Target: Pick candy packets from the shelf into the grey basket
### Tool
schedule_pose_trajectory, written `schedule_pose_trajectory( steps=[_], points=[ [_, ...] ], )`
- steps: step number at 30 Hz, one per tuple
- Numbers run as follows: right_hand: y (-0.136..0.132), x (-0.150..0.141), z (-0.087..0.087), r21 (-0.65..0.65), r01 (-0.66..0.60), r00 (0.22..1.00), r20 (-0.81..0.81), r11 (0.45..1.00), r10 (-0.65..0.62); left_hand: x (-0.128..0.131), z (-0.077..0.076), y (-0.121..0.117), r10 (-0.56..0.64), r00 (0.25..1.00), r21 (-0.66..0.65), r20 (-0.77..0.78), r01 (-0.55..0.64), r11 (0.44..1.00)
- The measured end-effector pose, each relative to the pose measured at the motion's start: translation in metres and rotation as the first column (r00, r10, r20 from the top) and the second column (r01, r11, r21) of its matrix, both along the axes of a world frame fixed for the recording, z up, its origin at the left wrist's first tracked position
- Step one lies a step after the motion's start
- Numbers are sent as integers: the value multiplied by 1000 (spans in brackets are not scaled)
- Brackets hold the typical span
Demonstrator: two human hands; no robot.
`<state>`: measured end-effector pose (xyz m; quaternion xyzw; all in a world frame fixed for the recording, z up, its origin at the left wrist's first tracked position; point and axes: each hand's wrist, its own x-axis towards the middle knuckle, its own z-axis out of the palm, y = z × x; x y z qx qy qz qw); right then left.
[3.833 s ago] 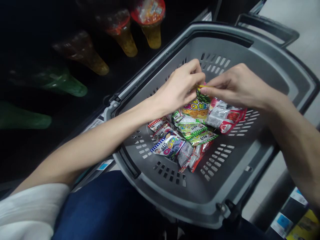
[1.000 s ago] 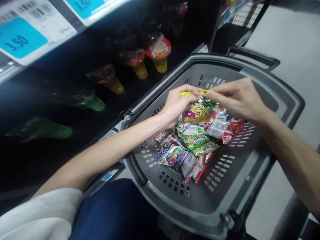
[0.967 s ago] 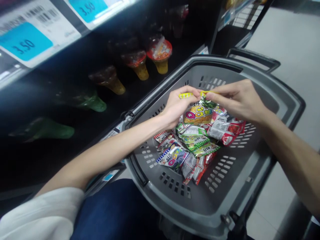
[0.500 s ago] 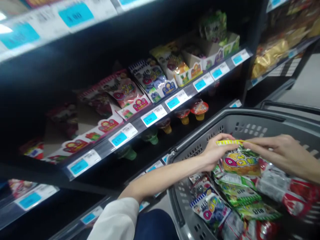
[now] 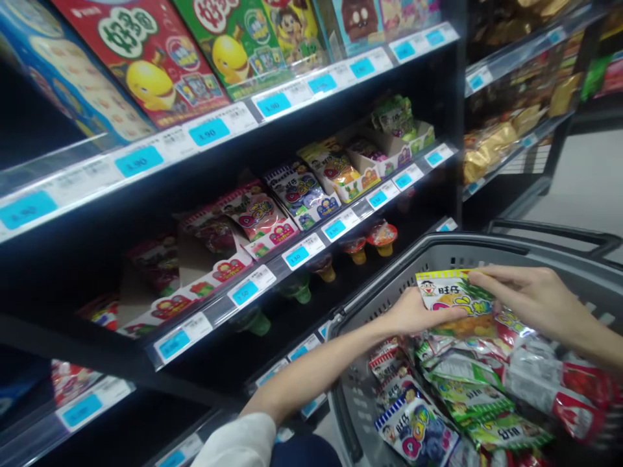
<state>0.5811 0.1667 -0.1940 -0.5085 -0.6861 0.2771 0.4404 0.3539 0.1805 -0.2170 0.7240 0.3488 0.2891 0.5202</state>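
Observation:
Over the grey shopping basket (image 5: 374,285) I hold a gummy candy bag (image 5: 450,295) with a yellow striped top and a cartoon face. My left hand (image 5: 418,312) grips its left side, thumb across the front. The fingers of my right hand (image 5: 530,292) pinch its top right corner. Beneath lie several more bags: a blueberry candy bag (image 5: 418,431), green candy bags (image 5: 474,389) and a red and clear bag (image 5: 574,399). Part of the basket's right side runs out of view.
On the left, a dark shelf unit carries open display boxes of candy bags (image 5: 253,214) behind blue price tags (image 5: 296,258). Small jelly cups (image 5: 382,237) hang below. Above stand red and green snack boxes (image 5: 146,65). Gold-wrapped goods (image 5: 491,149) fill a farther shelf.
My view has tilted up, bringing the upper snack boxes into sight. My left hand has shifted down the candy bag's side, uncovering more of its front. Both hands remain on it.

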Motion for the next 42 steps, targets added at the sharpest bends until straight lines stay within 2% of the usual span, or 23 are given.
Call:
schedule_pose_trajectory(
  steps=[3,7,10,13,15,17,20,23,24,26,29,32,36,40,42],
  points=[
    [-2,-2,2,-20,-35,999,-30,999,34,-6,7,0,-5,985,202,-173,41,978],
    [3,-1,0,-70,-131,985,-119,989,122,-14,19,0,45,956,314,-289,50,948],
    [9,3,-2,-110,-143,951,-291,984,105,-22,36,-3,86,980,300,-179,-29,954],
    [13,6,-3,-153,-96,940,-338,984,39,-31,71,-6,235,970,305,63,-242,921],
    [14,6,-4,-173,-89,952,-305,981,33,-39,105,-2,342,915,363,214,-400,841],
    [13,5,-4,-201,-114,959,-278,973,55,-50,143,8,416,858,452,301,-512,730],
    [11,3,-5,-234,-149,966,-244,961,90,-71,192,32,503,808,613,307,-572,545],
    [11,3,-6,-244,-161,978,-170,956,121,-91,222,56,604,751,745,266,-558,365],
    [11,4,-7,-240,-161,984,-116,957,136,-95,229,63,623,739,780,255,-538,319],
    [12,4,-10,-217,-173,983,15,961,180,-99,238,74,639,733,827,235,-496,265],
    [13,5,-14,-187,-206,960,154,961,235,-96,248,88,658,728,860,193,-448,244],
    [13,6,-17,-195,-208,946,208,958,248,-90,255,107,709,694,866,127,-426,262],
    [12,6,-15,-208,-211,938,231,955,258,-94,259,135,812,575,789,106,-546,283],
    [13,6,-15,-196,-232,933,231,953,274,-112,257,150,805,587,696,85,-613,374],
    [15,6,-17,-203,-227,933,235,952,273,-119,256,151,813,581,705,48,-596,384]
  ],
)
